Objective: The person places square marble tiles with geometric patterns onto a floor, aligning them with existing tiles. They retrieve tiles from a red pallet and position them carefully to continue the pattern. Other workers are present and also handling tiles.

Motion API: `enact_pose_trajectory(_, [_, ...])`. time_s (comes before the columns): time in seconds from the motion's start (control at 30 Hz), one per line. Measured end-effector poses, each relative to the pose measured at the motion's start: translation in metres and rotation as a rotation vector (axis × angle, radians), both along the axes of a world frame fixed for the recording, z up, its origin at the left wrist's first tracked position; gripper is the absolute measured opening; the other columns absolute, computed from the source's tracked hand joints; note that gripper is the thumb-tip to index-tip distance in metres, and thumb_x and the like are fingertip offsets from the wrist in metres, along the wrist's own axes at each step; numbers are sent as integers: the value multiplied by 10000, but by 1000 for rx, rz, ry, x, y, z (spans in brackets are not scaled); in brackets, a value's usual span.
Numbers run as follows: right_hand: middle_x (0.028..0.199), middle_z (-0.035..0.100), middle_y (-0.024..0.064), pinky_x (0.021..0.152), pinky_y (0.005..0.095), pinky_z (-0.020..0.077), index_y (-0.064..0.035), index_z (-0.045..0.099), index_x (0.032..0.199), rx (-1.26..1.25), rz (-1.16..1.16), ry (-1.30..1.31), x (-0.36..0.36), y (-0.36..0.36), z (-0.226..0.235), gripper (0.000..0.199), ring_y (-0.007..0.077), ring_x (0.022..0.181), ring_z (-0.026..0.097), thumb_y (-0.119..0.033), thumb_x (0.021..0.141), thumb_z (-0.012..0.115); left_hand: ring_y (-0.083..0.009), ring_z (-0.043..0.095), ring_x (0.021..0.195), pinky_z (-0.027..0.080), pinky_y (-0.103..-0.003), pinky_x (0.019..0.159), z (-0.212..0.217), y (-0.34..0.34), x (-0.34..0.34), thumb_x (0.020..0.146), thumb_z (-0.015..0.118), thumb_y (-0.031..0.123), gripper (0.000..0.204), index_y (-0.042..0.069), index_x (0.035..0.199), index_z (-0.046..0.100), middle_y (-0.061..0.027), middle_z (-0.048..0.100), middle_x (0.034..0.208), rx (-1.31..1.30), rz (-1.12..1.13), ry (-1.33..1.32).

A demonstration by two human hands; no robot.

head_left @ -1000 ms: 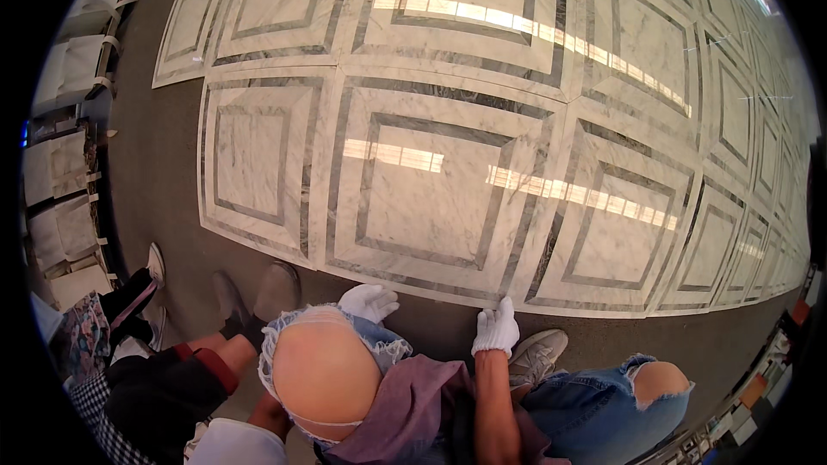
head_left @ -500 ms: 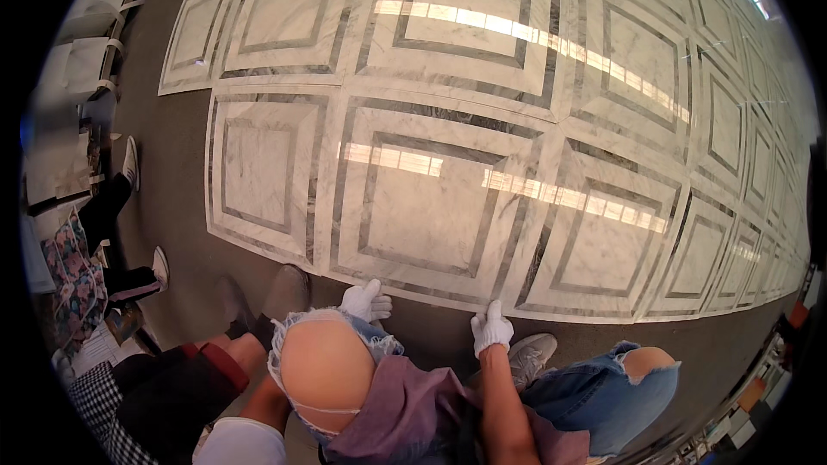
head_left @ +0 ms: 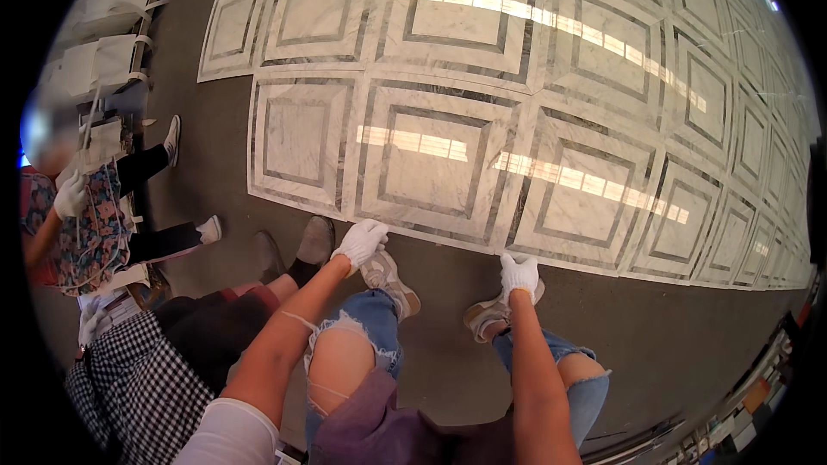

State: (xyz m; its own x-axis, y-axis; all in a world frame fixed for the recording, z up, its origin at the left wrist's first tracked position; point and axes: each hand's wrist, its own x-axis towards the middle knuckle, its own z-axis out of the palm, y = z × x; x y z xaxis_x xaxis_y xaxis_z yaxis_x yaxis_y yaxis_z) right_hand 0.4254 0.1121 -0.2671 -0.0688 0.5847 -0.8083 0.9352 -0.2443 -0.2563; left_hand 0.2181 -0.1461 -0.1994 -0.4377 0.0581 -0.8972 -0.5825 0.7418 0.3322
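Observation:
Both my hands wear white gloves and are at the front edge of a large white marble tile (head_left: 426, 181) with grey square bands. My left hand (head_left: 363, 241) is closed on the edge near the tile's left front corner. At the right front corner my right hand (head_left: 519, 275) is closed too, its fingertips against the edge by the seam. The fingers' undersides are hidden. The tile lies in line with its neighbours, and light strips reflect off its glossy face.
More banded marble tiles (head_left: 594, 198) spread ahead and to the right. A person in a checkered garment (head_left: 142, 396) is close at my left. Farther left, a person in a floral apron (head_left: 95, 215) has a gloved hand raised. Grey floor (head_left: 431, 336) borders the tiles.
My hands have gone from thumbs laid over the tile's edge to closed fists there. My arms are stretched longer and my knees less bent. The view has shifted, showing more of the people at left.

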Motion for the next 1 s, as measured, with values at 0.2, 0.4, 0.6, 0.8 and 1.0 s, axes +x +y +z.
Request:
enact_pose_trajectory(0.2, [876,625,106,537,284,498,20,548,1077,-215,-199,265,-9,24,203,357,144,667,606,-212,840,681,-79,535,697,448,-239,606,170,-23,46,930,510,259,267,40,1077,551,-16,574,846,-61,270,53])
enact_pose_trajectory(0.4, [891,634,100,608,281,502,6,551,1130,-274,-123,348,64,69,398,350,143,710,609,-180,855,663,-142,586,757,475,-296,741,356,-48,106,882,537,270,395,0,1170,558,-87,627,928,-220,201,257])
enact_pose_trajectory(0.6, [872,605,69,576,255,503,2,535,1094,-276,-58,222,191,143,560,277,118,673,598,-165,887,615,-243,621,942,464,-345,867,504,-51,184,868,553,313,421,23,1173,573,-154,640,1046,-289,48,227])
enact_pose_trajectory(0.8, [766,576,30,485,244,464,-9,574,959,-319,-373,149,279,178,649,157,106,592,569,-146,882,573,-329,579,1087,430,-379,945,597,-17,192,868,521,359,440,33,1158,582,-188,627,1124,-311,-16,183])
enact_pose_trajectory(1.0, [764,575,36,480,246,471,-32,580,983,-421,-491,117,284,142,663,157,124,590,574,-158,893,559,-289,631,888,468,-384,814,675,29,145,877,515,334,356,21,1011,618,-158,658,913,-262,-79,186])
